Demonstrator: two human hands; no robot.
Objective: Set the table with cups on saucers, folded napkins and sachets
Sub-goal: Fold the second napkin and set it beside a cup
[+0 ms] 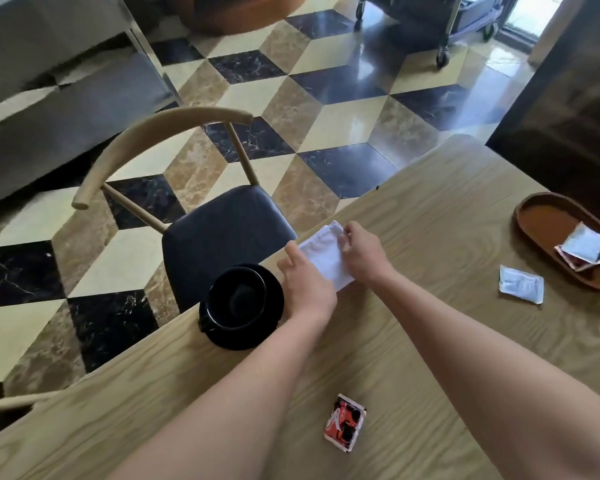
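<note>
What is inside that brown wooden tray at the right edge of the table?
The tray holds a few sachets at its near end: a white one lies on top of red ones. How many red ones lie beneath is hidden. The rest of the tray shows bare.

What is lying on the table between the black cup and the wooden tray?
In the head view, between the cup and the tray lie the white napkin, held by both hands, and one white sachet.
</note>
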